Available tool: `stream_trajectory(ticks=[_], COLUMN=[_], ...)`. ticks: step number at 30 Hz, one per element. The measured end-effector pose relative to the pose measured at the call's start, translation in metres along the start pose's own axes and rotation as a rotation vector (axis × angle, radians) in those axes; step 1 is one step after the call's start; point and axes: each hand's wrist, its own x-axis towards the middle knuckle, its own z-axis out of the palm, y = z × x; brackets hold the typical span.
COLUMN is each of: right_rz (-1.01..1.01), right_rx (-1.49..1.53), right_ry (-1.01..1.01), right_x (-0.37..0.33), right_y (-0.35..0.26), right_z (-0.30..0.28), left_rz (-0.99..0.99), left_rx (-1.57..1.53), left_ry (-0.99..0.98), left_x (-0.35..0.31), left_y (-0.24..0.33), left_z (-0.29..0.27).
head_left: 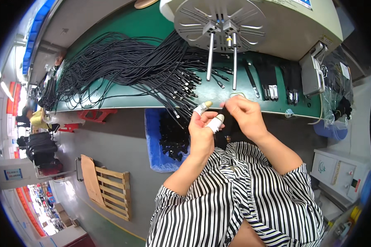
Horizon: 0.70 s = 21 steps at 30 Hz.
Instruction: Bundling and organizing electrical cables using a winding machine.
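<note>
In front of my striped shirt, just off the table's near edge, my two hands come together. My left hand [205, 128] has white wrapping and pale covers on its thumb and a finger; its fingers curl closed round a black cable [224, 112]. My right hand [249, 117] is beside it, thumb and fingers pinched on the same cable. Most of the cable is hidden by my fingers and against the dark background. Beyond my hands a large heap of loose black cables [123, 61] with metal plugs lies on the green table [127, 101].
A machine with a slotted metal disc [196, 31] and two projecting rods [210, 57] stands over the table. Bundled black cables [270, 80] lie to its right. Below the table edge is a blue bin [153, 148] of black pieces. A wooden pallet [113, 193] is at lower left.
</note>
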Motion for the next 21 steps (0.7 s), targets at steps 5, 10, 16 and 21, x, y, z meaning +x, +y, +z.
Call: stream_trajectory(ticks=[5,10,16,21], right_rz=[0.363,0.385,0.303,0.231], right_rx=[0.635,0.668,0.706,0.559], right_ry=[0.107,0.282,0.370,0.366], right_x=[0.004,0.006,-0.003,-0.010], right_y=[0.000,0.008,0.012,0.008], right_z=[-0.006,-0.018,-0.027,-0.042], left_rz=[-0.075,-0.197,-0.248,0.827], left_rx=[-0.127,-0.072,0.243,1.289], left_ry=[-0.059,-0.151,-0.147,-0.014], left_x=[0.004,0.005,0.002,0.065], left_y=[0.003,-0.003,0.006,0.052], left_z=[0.006,0.004,-0.012,-0.053])
